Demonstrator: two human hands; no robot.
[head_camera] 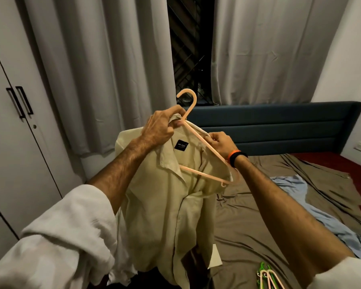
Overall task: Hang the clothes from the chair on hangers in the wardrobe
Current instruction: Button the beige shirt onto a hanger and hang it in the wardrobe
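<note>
Bedroom, viewed from the head camera. The left hand (161, 127) has its grip closed on the collar of a pale cream button-up shirt (167, 205) at the neck of a peach plastic hanger (198, 142); the right hand (221, 142) pinches the hanger's sloping arm. The shirt hangs in the air before the bed, partly on the hanger. Behind: grey curtains (92, 69), a white wardrobe (15, 132) with doors closed at left, a dark blue headboard (279, 124). The bed's olive-brown sheet (258, 215) carries a crumpled light blue garment (300, 197) and spare green and peach hangers (267, 276).
</note>
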